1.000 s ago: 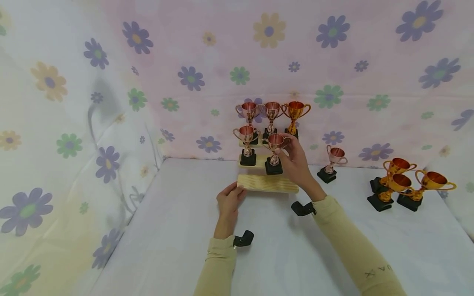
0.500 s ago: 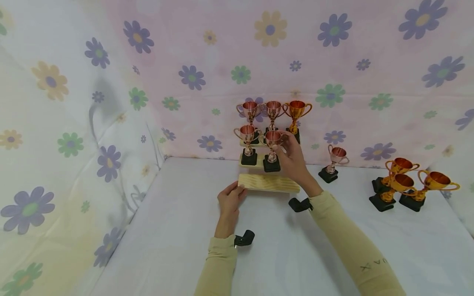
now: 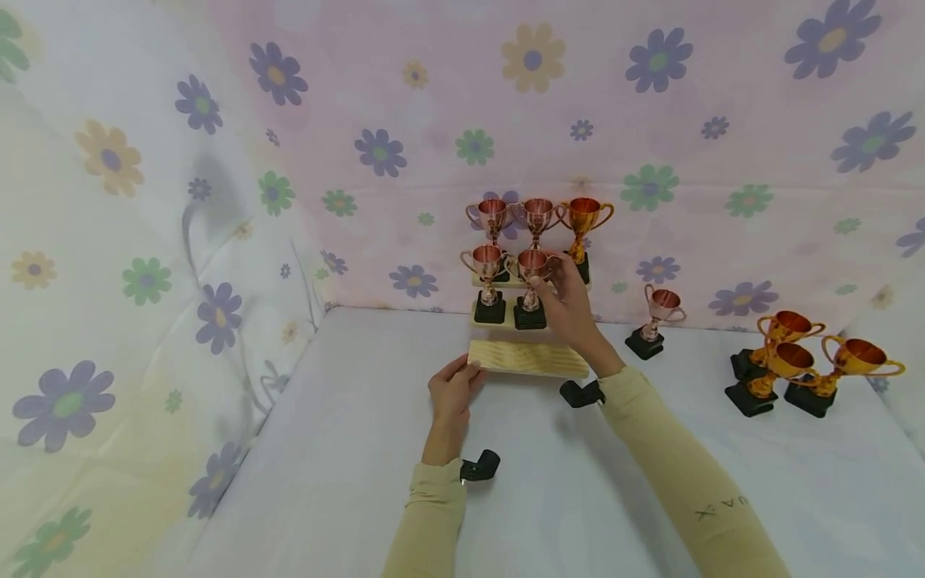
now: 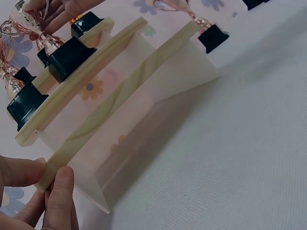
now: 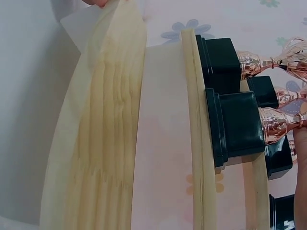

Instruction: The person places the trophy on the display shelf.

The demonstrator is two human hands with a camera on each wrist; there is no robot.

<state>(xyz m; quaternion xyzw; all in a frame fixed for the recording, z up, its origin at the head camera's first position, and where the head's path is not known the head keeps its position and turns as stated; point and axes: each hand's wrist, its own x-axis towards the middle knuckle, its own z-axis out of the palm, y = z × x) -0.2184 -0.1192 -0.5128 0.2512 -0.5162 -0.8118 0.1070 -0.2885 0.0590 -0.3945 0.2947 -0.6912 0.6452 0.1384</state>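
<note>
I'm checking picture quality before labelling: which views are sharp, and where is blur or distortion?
Head view: evenly lit, wide-angle bending at the edges, trophies small but readable. Left wrist view: stepped stand sharp, left hand cropped at the corner. Right wrist view: very close, wood grain clear, trophy cups blurred at the right edge.

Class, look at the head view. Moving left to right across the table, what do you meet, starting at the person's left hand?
left hand → wooden tiered stand → right hand → lone rose-coloured trophy → cluster of three gold trophies
</note>
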